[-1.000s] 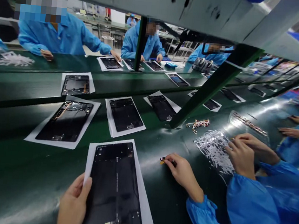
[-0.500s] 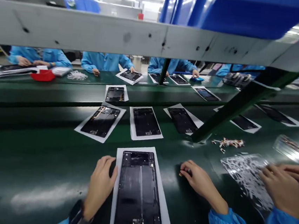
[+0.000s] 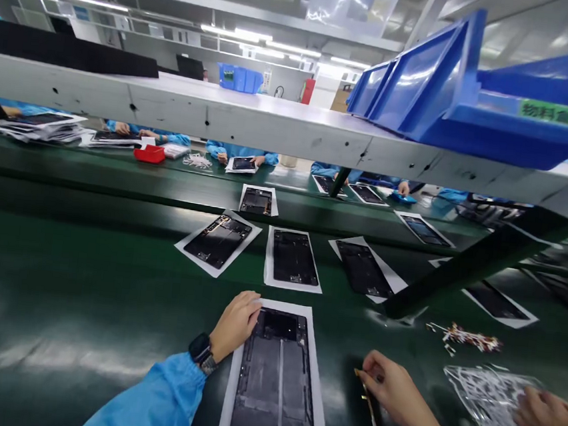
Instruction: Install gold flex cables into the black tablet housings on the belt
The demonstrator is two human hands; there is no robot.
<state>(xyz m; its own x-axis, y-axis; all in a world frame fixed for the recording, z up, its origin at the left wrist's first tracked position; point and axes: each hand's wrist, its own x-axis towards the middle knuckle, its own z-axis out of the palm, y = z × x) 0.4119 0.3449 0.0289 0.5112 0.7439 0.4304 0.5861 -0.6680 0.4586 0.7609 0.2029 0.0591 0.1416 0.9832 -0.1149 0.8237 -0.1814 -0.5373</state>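
A dark tablet housing (image 3: 268,379) lies on a white paper sheet (image 3: 316,377) in front of me, with small boards and a pale strip down its middle. My left hand (image 3: 235,325), with a dark watch on the wrist, is closed at the upper left corner of the housing and paper. To the right, my right hand (image 3: 391,384) pinches one end of a thin, gold-coloured flex cable (image 3: 373,416). The cable trails down toward the green bench, apart from the housing.
Several tablet housings on paper, one of them (image 3: 294,257), lie beyond. A dark green post (image 3: 458,277) slants up to a white shelf (image 3: 272,128) with blue bins (image 3: 427,86). Small cables (image 3: 470,338) and a co-worker's blurred hand (image 3: 550,423) by white strips (image 3: 491,400) are at right.
The view has tilted up and shifted left. My left hand has moved to the housing's upper corner. The flex cable now shows in my right hand, where only a tiny tip showed before.
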